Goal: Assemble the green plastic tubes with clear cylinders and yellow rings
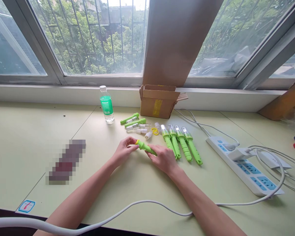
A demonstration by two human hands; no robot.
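Observation:
A green plastic flashlight-like handle (146,148) lies slantwise between my hands, above the table's middle. My right hand (164,158) is closed round its lower end. At its threaded end, the fingers of my left hand (124,150) pinch a yellow ring (137,142), which sits at the tip. Just beyond my hands are loose yellow rings (154,131), a white cylindrical part (148,135), clear tubes (132,127) and green handles (135,123). Several green sticks with clear caps (184,144) lie side by side to the right.
An opened cardboard box (153,101) and a water bottle (106,106) stand at the back. On the right lies a white power strip (243,167) with plugs. A white cable (142,202) crosses in front, near my forearms. A pixelated dark object (67,162) lies left.

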